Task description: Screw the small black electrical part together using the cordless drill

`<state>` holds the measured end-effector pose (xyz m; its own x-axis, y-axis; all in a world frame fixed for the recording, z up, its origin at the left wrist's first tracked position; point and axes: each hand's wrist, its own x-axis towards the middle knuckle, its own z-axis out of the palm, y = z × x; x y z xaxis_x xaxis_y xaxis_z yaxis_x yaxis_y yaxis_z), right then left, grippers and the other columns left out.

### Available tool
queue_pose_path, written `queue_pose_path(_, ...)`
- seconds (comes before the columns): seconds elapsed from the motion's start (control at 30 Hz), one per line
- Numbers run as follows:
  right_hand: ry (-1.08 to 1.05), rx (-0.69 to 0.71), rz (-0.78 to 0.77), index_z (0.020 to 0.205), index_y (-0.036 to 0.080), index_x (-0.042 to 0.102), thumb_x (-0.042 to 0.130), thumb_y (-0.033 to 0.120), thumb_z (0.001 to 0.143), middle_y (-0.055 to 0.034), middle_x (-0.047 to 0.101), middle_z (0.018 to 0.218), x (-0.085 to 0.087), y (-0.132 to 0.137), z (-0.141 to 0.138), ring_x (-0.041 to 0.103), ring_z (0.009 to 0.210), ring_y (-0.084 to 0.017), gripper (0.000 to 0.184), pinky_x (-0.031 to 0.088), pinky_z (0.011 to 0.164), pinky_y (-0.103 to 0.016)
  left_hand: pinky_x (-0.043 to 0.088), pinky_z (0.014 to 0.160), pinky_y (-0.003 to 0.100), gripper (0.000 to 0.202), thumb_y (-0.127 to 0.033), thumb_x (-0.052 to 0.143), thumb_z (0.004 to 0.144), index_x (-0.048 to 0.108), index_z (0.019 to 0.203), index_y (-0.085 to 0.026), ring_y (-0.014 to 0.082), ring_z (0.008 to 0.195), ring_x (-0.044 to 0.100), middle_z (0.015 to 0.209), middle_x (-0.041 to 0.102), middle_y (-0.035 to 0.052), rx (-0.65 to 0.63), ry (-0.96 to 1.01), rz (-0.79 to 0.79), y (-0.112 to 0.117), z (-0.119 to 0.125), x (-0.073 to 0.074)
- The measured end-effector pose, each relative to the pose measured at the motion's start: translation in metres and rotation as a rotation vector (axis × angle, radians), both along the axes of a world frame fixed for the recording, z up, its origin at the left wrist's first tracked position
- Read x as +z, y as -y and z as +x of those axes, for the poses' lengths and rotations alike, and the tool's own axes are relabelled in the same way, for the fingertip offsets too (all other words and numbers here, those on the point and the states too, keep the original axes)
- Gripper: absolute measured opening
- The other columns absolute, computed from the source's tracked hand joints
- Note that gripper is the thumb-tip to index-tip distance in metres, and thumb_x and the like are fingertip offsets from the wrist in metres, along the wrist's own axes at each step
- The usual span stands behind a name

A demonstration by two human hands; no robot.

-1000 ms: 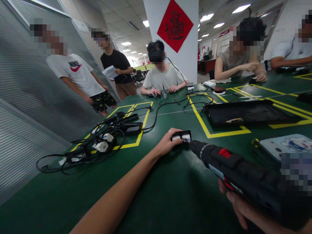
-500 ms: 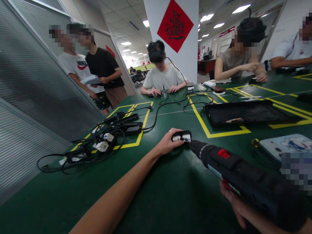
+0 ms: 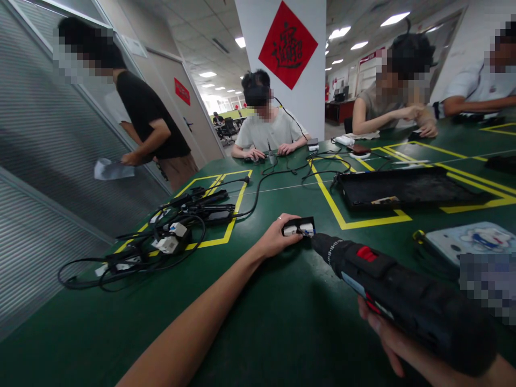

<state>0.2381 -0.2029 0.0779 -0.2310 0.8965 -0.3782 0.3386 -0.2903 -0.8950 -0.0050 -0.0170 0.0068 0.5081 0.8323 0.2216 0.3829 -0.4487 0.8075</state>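
My left hand (image 3: 279,235) grips the left end of a small black-and-white block (image 3: 307,228) on the green table, with thumb in front and fingers behind. What kind of block it is, I cannot make out. A black cordless drill (image 3: 387,279) with red parts lies in my right hand (image 3: 387,333), whose fingers wrap its handle beneath the body. The drill points left, and its bit meets the front face of the block, close to my left thumb. Most of the handle and part of my right hand are hidden by the drill body.
Power adapters and tangled black cables (image 3: 173,236) lie to the left within yellow tape. A black tray (image 3: 407,188) stands at the right behind a pale blue patterned case (image 3: 471,236). Several people sit across the table; a person in black (image 3: 149,115) is at the left.
Both hands, the block and the drill keep nearly the same positions. The standing people at the left have shifted left, and the one in black has lowered the papers.
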Motion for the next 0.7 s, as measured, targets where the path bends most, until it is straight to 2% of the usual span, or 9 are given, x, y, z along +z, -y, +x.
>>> queue_pose_path(0.1, 0.004, -0.01, -0.01, 0.081, 0.02, 0.063, 0.055, 0.043, 0.081, -0.0022, 0.059, 0.057, 0.0016, -0.0001, -0.0013, 0.062, 0.057, -0.019, 0.025, 0.054, 0.056, -0.025, 0.044, 0.083, 0.031, 0.044, -0.027, 0.065, 0.074, 0.053, 0.115, -0.019, 0.0189, 0.093, 0.053, 0.107, 0.052, 0.0062, -0.001, -0.012, 0.007, -0.0003, -0.0001, 0.0002)
queue_pose_path(0.23, 0.021, -0.007, -0.065, 0.066, 0.021, 0.062, 0.058, 0.043, 0.079, -0.0034, 0.059, 0.055, -0.0008, 0.0002, 0.0018, 0.062, 0.056, -0.021, 0.026, 0.055, 0.054, -0.029, 0.044, 0.085, 0.032, 0.046, -0.025, 0.065, 0.073, 0.052, 0.116, -0.019, 0.0197, 0.095, 0.053, 0.109, 0.052, 0.0063, 0.014, -0.028, 0.013, -0.0005, -0.0007, -0.0003)
queue_pose_path(0.4, -0.017, -0.042, -0.065, 0.073, 0.021, 0.064, 0.061, 0.042, 0.079, -0.0041, 0.06, 0.058, -0.0029, 0.0005, 0.004, 0.061, 0.055, -0.021, 0.022, 0.054, 0.052, -0.028, 0.042, 0.088, 0.035, 0.047, -0.024, 0.065, 0.072, 0.051, 0.118, -0.02, 0.0208, 0.099, 0.052, 0.111, 0.052, 0.0068, 0.014, -0.042, 0.031, -0.0007, -0.0016, -0.0018)
queue_pose_path(0.53, -0.017, -0.041, 0.0, 0.08, 0.02, 0.064, 0.06, 0.044, 0.079, -0.0027, 0.057, 0.055, -0.0018, -0.0002, 0.0018, 0.059, 0.052, -0.019, 0.024, 0.052, 0.048, -0.025, 0.041, 0.091, 0.037, 0.049, -0.022, 0.066, 0.07, 0.052, 0.118, -0.02, 0.0221, 0.102, 0.052, 0.112, 0.052, 0.007, 0.019, -0.051, 0.053, -0.0018, -0.0019, -0.0033)
queue_pose_path(0.7, 0.009, -0.03, 0.058, 0.075, 0.024, 0.064, 0.058, 0.047, 0.081, 0.0, 0.057, 0.055, -0.0019, -0.0018, 0.0027, 0.061, 0.056, -0.02, 0.025, 0.055, 0.059, -0.03, 0.041, 0.092, 0.038, 0.05, -0.022, 0.066, 0.07, 0.052, 0.118, -0.02, 0.0227, 0.102, 0.052, 0.112, 0.052, 0.0073, 0.009, -0.057, 0.059, -0.0018, -0.0015, -0.0021)
